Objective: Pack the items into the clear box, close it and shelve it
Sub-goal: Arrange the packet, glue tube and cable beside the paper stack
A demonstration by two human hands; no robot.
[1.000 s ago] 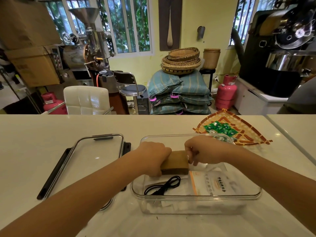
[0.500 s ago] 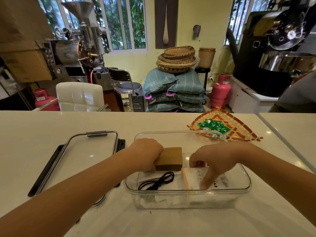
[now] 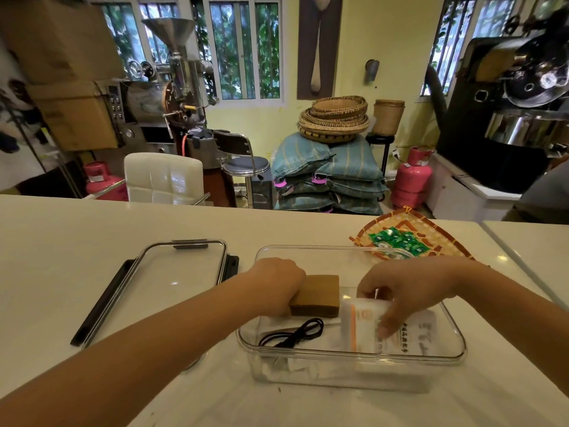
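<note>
A clear box (image 3: 348, 359) stands open on the white counter in front of me. Inside lie a coiled black cable (image 3: 292, 334) and white packets. My left hand (image 3: 277, 285) grips the left end of a flat brown block (image 3: 320, 294) held over the box's back half. My right hand (image 3: 403, 291) pinches a white packet with an orange stripe (image 3: 363, 322) and lifts its left edge inside the box. The box's clear lid (image 3: 172, 278), with black clips on its sides, lies flat on the counter to the left.
A woven tray (image 3: 443, 238) holding several green sachets (image 3: 400, 241) sits behind the box at the right. The counter's far edge runs across the middle; beyond it are a white chair (image 3: 163, 177), stacked sacks and machines. A seam splits the counter at far right.
My right hand let go of the brown block, moved right and down into the box, and took hold of the orange-striped packet. My left hand kept its hold on the block.
</note>
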